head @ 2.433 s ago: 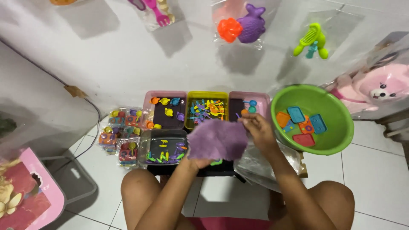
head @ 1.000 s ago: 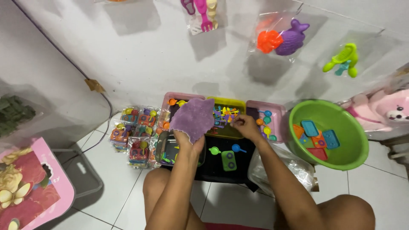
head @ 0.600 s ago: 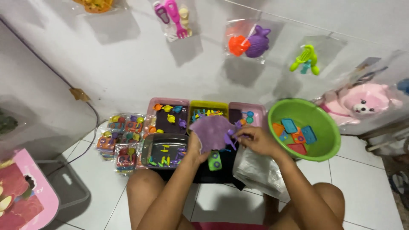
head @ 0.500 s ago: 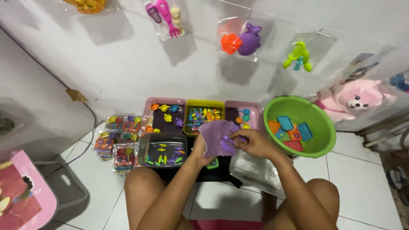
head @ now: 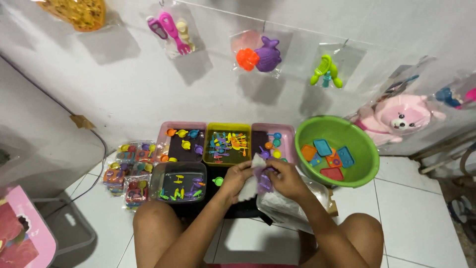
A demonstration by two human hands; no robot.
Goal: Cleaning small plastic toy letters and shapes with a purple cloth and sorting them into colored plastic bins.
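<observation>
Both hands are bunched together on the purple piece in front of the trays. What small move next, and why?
Probably finish closing the purple piece around the small toys: the left hand and right hand both pinch it, folded, over the clear bags, so a firmer tuck seems due before letting go.

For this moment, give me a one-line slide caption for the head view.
Both hands, left hand and right hand, hold a purple piece above trays of small toys, beside a green basin.

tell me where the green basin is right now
In the head view the green basin sits on the floor at the right, just beside the rightmost pink tray, below the bagged pink plush bear.
</observation>
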